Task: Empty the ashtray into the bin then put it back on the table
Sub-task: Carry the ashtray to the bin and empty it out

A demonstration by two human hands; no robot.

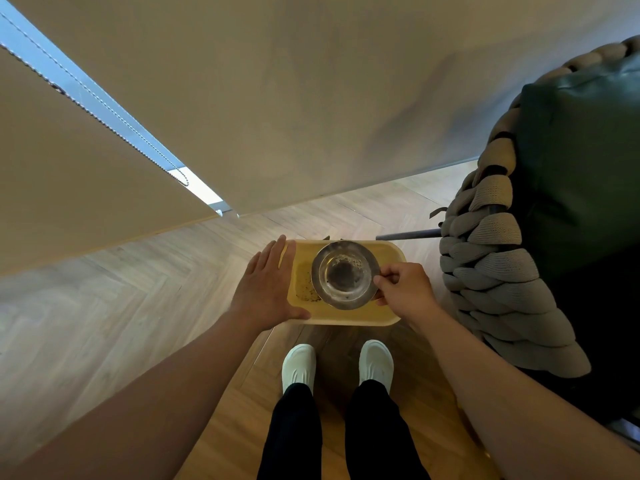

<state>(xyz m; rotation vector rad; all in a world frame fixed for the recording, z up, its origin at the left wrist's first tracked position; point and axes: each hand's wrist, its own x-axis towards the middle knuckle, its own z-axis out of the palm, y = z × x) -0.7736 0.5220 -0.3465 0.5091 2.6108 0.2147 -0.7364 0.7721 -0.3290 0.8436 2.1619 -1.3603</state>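
While the right hand (403, 291) pinches the rim of the metal ashtray (344, 274) between thumb and fingertips, the ashtray sits over the open yellow bin (363, 315) on the wood floor (138, 271), bowl facing the camera, looks roughly level or slightly tipped. Left hand (268, 284) is flat and open, fingers released, palm pressed against the bin's left wall, steadying it. Ash and grit already lie on the bin bottom (306, 289) left of the ashtray; dark residue is visible in the bowl, so emptying is likely not finished.

To do this step well: keep the ashtray centred over the bin opening, tilt it toward the far or left side and low inside the walls so ash doesn't drift onto the floor. A tap on the rim should loosen stuck residue. Pinch grip on a thin rim is weak, so tilt slowly or it may slip into the bin. Keep the left hand bracing the bin. White shoes (299, 365) stand just near the bin; woven chair (491, 258) at right. Table not in view.
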